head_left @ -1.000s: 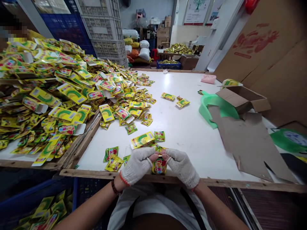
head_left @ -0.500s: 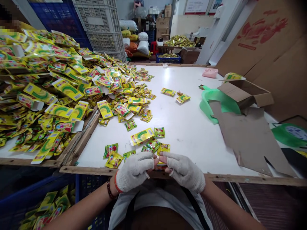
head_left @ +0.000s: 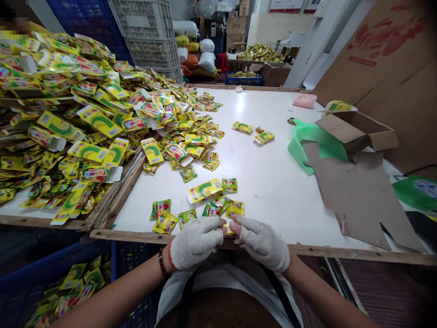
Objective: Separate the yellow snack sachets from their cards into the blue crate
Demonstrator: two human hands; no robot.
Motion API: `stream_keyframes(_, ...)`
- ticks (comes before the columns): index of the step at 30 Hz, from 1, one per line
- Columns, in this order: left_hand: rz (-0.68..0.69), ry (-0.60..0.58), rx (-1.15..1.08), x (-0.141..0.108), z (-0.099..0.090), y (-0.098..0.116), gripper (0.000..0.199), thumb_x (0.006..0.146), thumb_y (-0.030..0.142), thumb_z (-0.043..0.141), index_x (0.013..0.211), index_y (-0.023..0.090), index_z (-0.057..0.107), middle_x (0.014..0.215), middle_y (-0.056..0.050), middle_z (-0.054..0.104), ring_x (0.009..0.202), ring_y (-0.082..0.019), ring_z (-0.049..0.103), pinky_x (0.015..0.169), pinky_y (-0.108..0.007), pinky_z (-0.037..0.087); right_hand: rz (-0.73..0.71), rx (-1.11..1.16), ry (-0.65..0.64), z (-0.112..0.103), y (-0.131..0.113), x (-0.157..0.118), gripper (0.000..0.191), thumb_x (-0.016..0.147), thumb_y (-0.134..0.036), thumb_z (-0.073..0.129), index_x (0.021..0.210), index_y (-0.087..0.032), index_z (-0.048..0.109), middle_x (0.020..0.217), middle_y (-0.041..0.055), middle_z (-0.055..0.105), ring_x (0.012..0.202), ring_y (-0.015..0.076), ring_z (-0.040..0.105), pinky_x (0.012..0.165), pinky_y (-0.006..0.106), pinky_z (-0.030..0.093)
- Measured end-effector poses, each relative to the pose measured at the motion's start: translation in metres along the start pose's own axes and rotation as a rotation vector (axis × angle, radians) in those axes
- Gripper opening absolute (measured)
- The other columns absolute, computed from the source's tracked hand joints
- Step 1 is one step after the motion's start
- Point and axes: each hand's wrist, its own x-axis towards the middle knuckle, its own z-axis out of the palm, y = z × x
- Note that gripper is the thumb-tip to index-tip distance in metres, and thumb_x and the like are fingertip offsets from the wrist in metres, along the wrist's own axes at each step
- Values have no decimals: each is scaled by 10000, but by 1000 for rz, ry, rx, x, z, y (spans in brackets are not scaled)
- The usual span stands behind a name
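Note:
Both hands wear white gloves with bare fingertips and meet at the table's front edge. Between them is a small yellow box (head_left: 230, 231), mostly hidden by the fingers. My left hand (head_left: 197, 241) is closed on its left side, and my right hand (head_left: 262, 242) is closed on its right side. Just beyond lie a yellow sachet (head_left: 235, 208), green sachets (head_left: 221, 202) and a flat yellow carton (head_left: 205, 190). Left of these, a red-and-green sachet (head_left: 160, 208) touches a yellow sachet (head_left: 165, 222).
A large heap of yellow cartons and sachets (head_left: 99, 119) covers the left. Wooden strips (head_left: 119, 193) edge the white table (head_left: 273, 182). On the right lie flattened cardboard (head_left: 358, 191), green plastic (head_left: 316, 136) and an open box (head_left: 358, 127). A blue crate (head_left: 68, 269) stands below left.
The view has shifted slightly, so the table's contents appear a little further right. Both hands remain together around the small box, with the fingers slightly moved.

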Motion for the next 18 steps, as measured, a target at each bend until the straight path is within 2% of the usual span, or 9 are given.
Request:
stream_keyframes(2, 66, -48, 40, -1, 3, 1, 150, 788, 164, 527, 826, 210, 665, 810, -55, 637, 737, -175, 577, 712, -266, 467, 7, 25, -12, 0, -1, 1, 479, 817, -96, 481, 1287, -186, 480, 1182, 136, 607, 1036, 217, 603, 831, 355, 535)
stream_keyframes(3, 69, -34, 25, -2, 5, 1, 172, 804, 168, 514, 908, 203, 647, 849, -57, 640, 770, -176, 584, 726, -266, 471, 26, 55, -4, 0, -1, 2, 484, 813, -87, 472, 1286, -187, 481, 1161, 128, 619, 1023, 209, 609, 829, 343, 537)
stream_keyframes(5, -46, 79, -93, 0, 10, 2, 198, 819, 211, 530, 1004, 176, 590, 890, -54, 641, 806, -171, 599, 731, -262, 485, 106, 136, 46, 1, -3, 4, 483, 809, -82, 465, 1275, -204, 492, 1124, 103, 636, 994, 189, 619, 832, 324, 538)
stream_keyframes(7, -191, 187, -154, 2, 14, 1, 202, 815, 267, 559, 987, 160, 567, 888, -45, 643, 802, -163, 609, 720, -264, 494, 217, 215, 131, 4, -6, 7, 439, 814, -106, 494, 1234, -232, 531, 1092, 79, 648, 974, 180, 624, 839, 319, 536)
stream_keyframes(9, -247, 219, -124, 4, 16, 0, 173, 809, 282, 573, 932, 160, 575, 885, -37, 646, 803, -160, 609, 726, -271, 492, 301, 280, 224, 6, -10, 12, 363, 815, -142, 539, 1160, -242, 589, 1073, 69, 652, 971, 186, 622, 845, 329, 533)
stream_keyframes(12, -221, 241, -86, 8, 18, -1, 163, 805, 269, 578, 933, 169, 572, 896, -36, 649, 823, -161, 612, 758, -282, 487, 387, 367, 322, 7, -16, 23, 247, 813, -165, 560, 1025, -235, 667, 1031, 68, 660, 951, 189, 624, 834, 332, 535)
stream_keyframes(16, -182, 231, -103, 12, 21, -4, 174, 797, 235, 587, 955, 170, 552, 891, -35, 652, 817, -159, 619, 774, -287, 494, 458, 397, 323, 9, -19, 35, 195, 805, -160, 557, 916, -226, 704, 941, 60, 681, 888, 184, 638, 815, 326, 540)
stream_keyframes(18, -205, 239, -111, 14, 23, -6, 188, 786, 215, 598, 960, 167, 543, 897, -37, 650, 828, -162, 617, 787, -291, 494, 461, 370, 324, 11, -17, 36, 206, 798, -138, 554, 913, -225, 701, 930, 56, 685, 881, 181, 641, 812, 318, 542)
